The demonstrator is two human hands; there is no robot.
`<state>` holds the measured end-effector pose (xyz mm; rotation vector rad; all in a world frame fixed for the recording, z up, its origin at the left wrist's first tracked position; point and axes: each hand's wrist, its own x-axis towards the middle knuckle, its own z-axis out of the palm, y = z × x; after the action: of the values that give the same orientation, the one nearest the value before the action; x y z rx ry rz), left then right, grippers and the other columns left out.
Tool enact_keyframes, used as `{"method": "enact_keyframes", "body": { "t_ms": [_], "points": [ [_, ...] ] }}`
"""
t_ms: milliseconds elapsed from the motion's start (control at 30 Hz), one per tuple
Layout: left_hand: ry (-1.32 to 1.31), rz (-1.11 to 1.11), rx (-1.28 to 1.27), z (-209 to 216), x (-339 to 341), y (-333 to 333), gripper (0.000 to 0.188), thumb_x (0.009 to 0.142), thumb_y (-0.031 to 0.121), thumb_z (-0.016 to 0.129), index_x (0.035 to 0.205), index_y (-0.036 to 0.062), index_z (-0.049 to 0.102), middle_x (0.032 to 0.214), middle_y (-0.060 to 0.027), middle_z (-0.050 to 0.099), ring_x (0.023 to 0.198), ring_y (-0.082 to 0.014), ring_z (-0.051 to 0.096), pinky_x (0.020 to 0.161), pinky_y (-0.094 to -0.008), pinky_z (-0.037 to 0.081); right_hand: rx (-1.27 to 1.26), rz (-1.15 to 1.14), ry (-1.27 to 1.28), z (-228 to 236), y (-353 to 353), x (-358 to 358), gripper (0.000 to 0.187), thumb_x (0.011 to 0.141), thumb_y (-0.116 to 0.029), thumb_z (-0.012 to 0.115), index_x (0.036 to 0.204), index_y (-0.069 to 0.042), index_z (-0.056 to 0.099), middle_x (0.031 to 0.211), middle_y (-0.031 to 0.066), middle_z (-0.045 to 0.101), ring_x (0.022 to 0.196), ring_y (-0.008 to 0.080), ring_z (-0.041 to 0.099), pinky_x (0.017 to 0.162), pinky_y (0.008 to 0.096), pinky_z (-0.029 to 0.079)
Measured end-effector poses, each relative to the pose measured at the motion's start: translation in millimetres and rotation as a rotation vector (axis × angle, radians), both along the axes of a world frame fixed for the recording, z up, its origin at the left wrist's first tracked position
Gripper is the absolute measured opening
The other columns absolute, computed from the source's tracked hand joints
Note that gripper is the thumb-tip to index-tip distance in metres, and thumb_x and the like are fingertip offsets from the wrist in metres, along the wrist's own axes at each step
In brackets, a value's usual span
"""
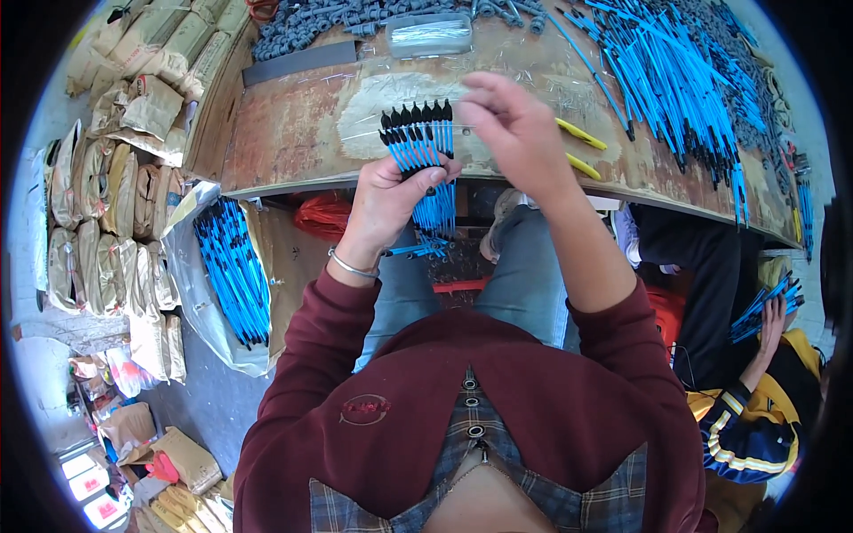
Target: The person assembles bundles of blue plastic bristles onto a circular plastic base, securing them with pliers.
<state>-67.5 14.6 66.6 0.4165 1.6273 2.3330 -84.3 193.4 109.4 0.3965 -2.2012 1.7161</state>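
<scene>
My left hand (pixel 391 197) is closed around a bundle of thin blue rods with black tips (pixel 410 153), held at the table's near edge. Their black ends point away from me in a row, and the blue lower ends hang below the hand. A thin pale wire or pin (pixel 362 134) sticks out to the left of the black tips. Just right of the bundle, my right hand (pixel 511 129) is raised over the table, apart from the rods. Motion blurs its fingers, so whether they pinch anything cannot be made out.
A clear plastic box of thin pins (pixel 430 37) stands at the back of the wooden table (pixel 284 142). Grey plastic parts (pixel 306 31) lie behind. Yellow-handled pliers (pixel 582 135) and a blue rod pile (pixel 680 84) lie right. A filled sack (pixel 233 275) stands left; a co-worker's hand (pixel 771 322) holds rods.
</scene>
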Motion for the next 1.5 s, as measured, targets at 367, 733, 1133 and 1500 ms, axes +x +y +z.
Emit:
{"method": "enact_keyframes", "body": {
  "t_ms": [367, 733, 1133, 1500],
  "points": [
    [-0.25, -0.013, 0.114, 16.4, -27.0, -8.1, 0.017, 0.08, 0.003, 0.061, 0.097, 0.0, 0.059, 0.091, -0.0122, 0.064, 0.082, -0.0198, 0.063, 0.076, -0.0322, 0.052, 0.49, -0.32, 0.161, -37.9, 38.6, -22.7, 0.032, 0.082, -0.017, 0.059, 0.111, -0.006, 0.053, 0.094, 0.0134, 0.062, 0.086, 0.0276, 0.059, 0.075, 0.0341, 0.047],
    [0.038, -0.051, 0.145, 77.9, -66.0, -13.4, 0.02, 0.083, 0.009, 0.058, 0.102, 0.0021, 0.055, 0.1, -0.0158, 0.061, 0.093, -0.027, 0.061, 0.083, -0.0376, 0.051, 0.843, -0.522, 0.299, -63.1, 79.7, -21.2, 0.038, 0.076, -0.015, 0.062, 0.112, -0.007, 0.053, 0.107, 0.0156, 0.057, 0.099, 0.0346, 0.051, 0.087, 0.0404, 0.041],
    [0.511, -0.005, -0.349, 32.5, 35.3, -35.7, 0.02, 0.078, 0.012, 0.06, 0.092, -0.0027, 0.059, 0.091, -0.0168, 0.062, 0.072, -0.026, 0.064, 0.063, -0.0308, 0.052, 0.505, -0.284, 0.433, 6.4, 42.7, -90.6, 0.021, 0.079, -0.02, 0.056, 0.088, -0.003, 0.063, 0.089, 0.0184, 0.06, 0.083, 0.0333, 0.058, 0.072, 0.0385, 0.046],
    [0.851, -0.129, -0.206, 37.4, 17.8, -45.1, 0.015, 0.069, 0.008, 0.063, 0.082, -0.0006, 0.063, 0.083, -0.0141, 0.063, 0.07, -0.0295, 0.063, 0.062, -0.034, 0.051, 1.239, -0.177, 0.0, -10.0, -29.6, -216.2, 0.018, 0.075, -0.015, 0.054, 0.079, -0.004, 0.066, 0.082, 0.016, 0.064, 0.077, 0.0325, 0.063, 0.069, 0.0414, 0.051]
  ]
}}
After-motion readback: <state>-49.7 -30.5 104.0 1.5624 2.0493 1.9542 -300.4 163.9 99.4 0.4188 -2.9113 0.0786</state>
